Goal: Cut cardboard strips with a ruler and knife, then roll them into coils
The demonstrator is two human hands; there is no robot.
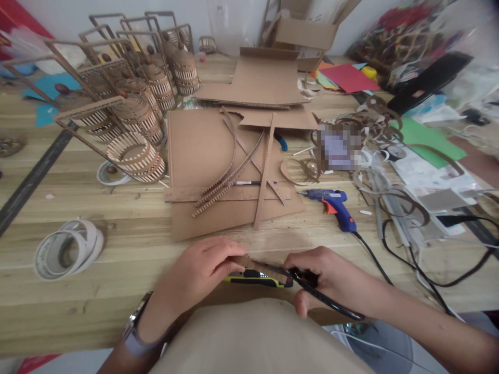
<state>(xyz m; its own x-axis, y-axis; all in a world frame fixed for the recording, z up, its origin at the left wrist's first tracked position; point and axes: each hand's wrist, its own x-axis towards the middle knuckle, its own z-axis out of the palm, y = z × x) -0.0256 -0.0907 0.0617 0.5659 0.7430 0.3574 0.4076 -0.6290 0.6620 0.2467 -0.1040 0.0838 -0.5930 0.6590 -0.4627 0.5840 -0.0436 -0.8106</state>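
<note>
My left hand pinches a small piece of brown cardboard strip near the table's front edge. In my right hand is a pair of black-handled scissors, its blades pointing left toward the strip. The blades meet or nearly meet the cardboard; blur hides the exact contact. Just below them lies a yellow and black utility knife, partly covered by my left fingers. Beyond my hands, ridged cardboard strips and a long flat strip rest on cardboard sheets.
A blue glue gun lies right of the sheets, its cord running toward the front. Tape rolls sit at left. Cardboard lantern-like models with frames crowd the back left. Curled strips and cords clutter the right. A cardboard box stands behind.
</note>
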